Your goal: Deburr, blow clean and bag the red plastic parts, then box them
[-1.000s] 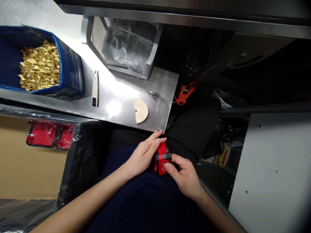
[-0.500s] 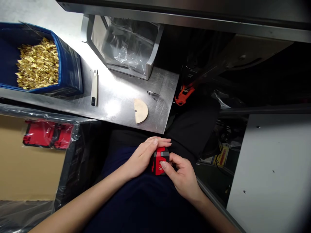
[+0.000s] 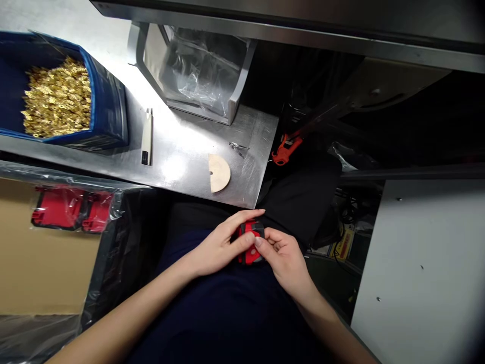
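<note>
A small red and black plastic part (image 3: 249, 257) is held between my two hands, just above my lap. My left hand (image 3: 220, 245) wraps it from the left, thumb lying across its face and fingers along the far side. From the right, my right hand (image 3: 284, 258) grips it with thumb and bent fingers at its edge. Much of the part is hidden by the fingers. On the metal table (image 3: 182, 182) beyond lie a half-round beige disc (image 3: 220, 173), a small nail clipper (image 3: 238, 147) and a white-handled cutter (image 3: 147, 137).
A blue bin (image 3: 108, 101) holds many small brass-coloured pieces (image 3: 58, 101). A grey bin (image 3: 238, 96) contains clear plastic bags (image 3: 200, 76). At left, bagged red parts (image 3: 62, 207) lie in a lined box. An orange-handled tool (image 3: 286, 150) hangs beyond the table's corner; a white panel (image 3: 424, 273) stands right.
My left thumb has come down from the top onto the face of the part. The part has turned and tilted in my hands. My right hand keeps its grip, slightly higher.
</note>
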Motion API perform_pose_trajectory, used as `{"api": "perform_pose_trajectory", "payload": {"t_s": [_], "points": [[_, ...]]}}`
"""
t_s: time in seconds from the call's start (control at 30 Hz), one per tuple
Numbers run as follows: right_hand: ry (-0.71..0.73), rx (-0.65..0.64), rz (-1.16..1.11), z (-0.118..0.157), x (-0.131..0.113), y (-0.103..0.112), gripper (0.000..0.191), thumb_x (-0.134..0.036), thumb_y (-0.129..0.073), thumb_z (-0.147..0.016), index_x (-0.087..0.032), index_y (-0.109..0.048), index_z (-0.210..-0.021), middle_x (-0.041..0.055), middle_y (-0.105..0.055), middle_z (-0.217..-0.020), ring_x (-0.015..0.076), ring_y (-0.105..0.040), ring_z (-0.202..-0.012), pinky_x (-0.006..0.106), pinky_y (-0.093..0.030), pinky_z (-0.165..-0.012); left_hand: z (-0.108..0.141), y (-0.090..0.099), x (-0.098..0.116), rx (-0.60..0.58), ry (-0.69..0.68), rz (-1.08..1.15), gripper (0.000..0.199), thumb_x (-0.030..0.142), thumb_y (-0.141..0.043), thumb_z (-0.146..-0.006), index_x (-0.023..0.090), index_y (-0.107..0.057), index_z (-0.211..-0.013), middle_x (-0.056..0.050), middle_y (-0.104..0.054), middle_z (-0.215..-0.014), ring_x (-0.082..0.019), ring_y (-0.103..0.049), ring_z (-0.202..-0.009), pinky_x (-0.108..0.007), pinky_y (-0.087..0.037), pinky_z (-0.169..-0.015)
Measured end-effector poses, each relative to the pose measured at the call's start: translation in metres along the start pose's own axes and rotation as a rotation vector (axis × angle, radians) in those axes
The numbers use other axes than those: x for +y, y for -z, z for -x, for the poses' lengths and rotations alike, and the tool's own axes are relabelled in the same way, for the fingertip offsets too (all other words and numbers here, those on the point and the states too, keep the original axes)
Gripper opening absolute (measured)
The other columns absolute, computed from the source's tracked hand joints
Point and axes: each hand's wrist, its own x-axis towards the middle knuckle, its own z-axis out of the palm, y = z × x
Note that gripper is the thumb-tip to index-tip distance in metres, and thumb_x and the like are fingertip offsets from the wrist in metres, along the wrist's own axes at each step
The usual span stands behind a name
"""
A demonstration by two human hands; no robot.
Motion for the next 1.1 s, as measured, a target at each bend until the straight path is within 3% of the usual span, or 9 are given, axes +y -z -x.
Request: {"api": "perform_pose_trajectory", "payload": {"t_s": [0.1,0.27,0.47,0.6,0.67,0.8,0.87,0.93,1.1], "points": [[-0.012,-0.028,-0.067,-0.002,-0.001,0.001,0.031,-0.049,-0.07,-0.094,-0.018,-0.07,-0.087,0.0018,-0.074,-0.076,0.0165,-0.07,-0.067,0.026,-0.058,-0.065,0.002,0.003,-0.002,-0.03,-0.033,-0.055,0.048,0.046,-0.059,-0.099,0.03,-0.057,-0.144,-0.007,-0.063,-0.143,-0.027,-0.059,-0.129,-0.04,-0.043,-0.113],[-0.011,-0.038,-0.058,-0.004,0.005,0.005,0.029,-0.046,-0.07,-0.095,-0.018,-0.072,-0.09,0.0016,-0.074,-0.076,0.015,-0.07,-0.068,0.025,-0.057,-0.066,-0.005,0.002,-0.01,-0.019,-0.08,-0.047,0.046,0.051,-0.047,-0.103,0.026,-0.064,-0.138,-0.008,-0.067,-0.138,-0.027,-0.061,-0.127,-0.04,-0.043,-0.113],[-0.02,-0.035,-0.118,-0.008,0.014,0.01,0.028,-0.042,-0.072,-0.095,-0.017,-0.069,-0.086,0.0013,-0.073,-0.075,0.0116,-0.064,-0.066,0.021,-0.048,-0.064,-0.008,0.004,-0.011,-0.014,0.014,0.012,0.056,0.052,-0.026,-0.108,0.024,-0.067,-0.133,-0.006,-0.07,-0.132,-0.025,-0.063,-0.124,-0.038,-0.045,-0.111],[-0.021,-0.017,-0.124,-0.009,0.014,0.01,0.028,-0.043,-0.071,-0.096,-0.018,-0.068,-0.084,-0.0005,-0.07,-0.074,0.012,-0.061,-0.066,0.022,-0.047,-0.065,-0.008,0.005,-0.003,-0.057,0.011,-0.014,0.045,0.05,-0.042,-0.106,0.027,-0.063,-0.138,-0.004,-0.066,-0.139,-0.024,-0.059,-0.128,-0.036,-0.04,-0.114],[0.025,-0.038,-0.055,-0.007,0.013,0.01,0.029,-0.046,-0.065,-0.099,-0.018,-0.069,-0.09,0.0007,-0.07,-0.08,0.0139,-0.062,-0.072,0.024,-0.049,-0.069,-0.008,0.004,-0.002,-0.036,0.024,0.007,0.04,0.048,-0.048,-0.104,0.027,-0.065,-0.134,-0.003,-0.066,-0.137,-0.024,-0.059,-0.127,-0.034,-0.04,-0.113],[0.212,-0.072,0.265,-0.002,0.013,0.011,0.037,-0.049,-0.068,-0.096,-0.021,-0.065,-0.12,0.0049,-0.068,-0.108,0.0203,-0.064,-0.097,0.03,-0.049,-0.088,-0.011,0.001,-0.005,0.12,0.09,0.11,0.044,0.05,-0.039,-0.106,0.025,-0.068,-0.126,-0.002,-0.071,-0.124,-0.024,-0.063,-0.115,-0.035,-0.046,-0.104],[0.269,-0.098,0.428,0.001,0.015,0.012,0.027,-0.043,-0.069,-0.097,-0.022,-0.067,-0.115,0.004,-0.067,-0.106,0.0199,-0.063,-0.097,0.03,-0.047,-0.087,-0.011,0.0,-0.006,0.186,0.105,0.122,0.046,0.05,-0.037,-0.106,0.024,-0.069,-0.125,-0.002,-0.072,-0.122,-0.025,-0.063,-0.116,-0.037,-0.045,-0.105],[0.317,-0.097,0.511,0.004,0.018,0.012,0.018,-0.037,-0.061,-0.102,-0.021,-0.07,-0.097,0.0024,-0.065,-0.093,0.0175,-0.061,-0.086,0.029,-0.045,-0.078,-0.011,0.0,-0.004,0.221,0.11,0.113,0.047,0.049,-0.035,-0.107,0.024,-0.07,-0.127,-0.003,-0.073,-0.12,-0.026,-0.062,-0.119,-0.038,-0.042,-0.109],[0.438,-0.014,0.373,0.004,0.02,0.015,0.027,-0.036,-0.056,-0.105,-0.021,-0.069,-0.086,0.0018,-0.06,-0.081,0.0173,-0.057,-0.076,0.029,-0.042,-0.07,-0.005,0.003,0.013,0.212,0.05,0.165,0.05,0.048,-0.032,-0.108,0.024,-0.064,-0.138,-0.006,-0.069,-0.136,-0.026,-0.06,-0.128,-0.039,-0.039,-0.115]]}}
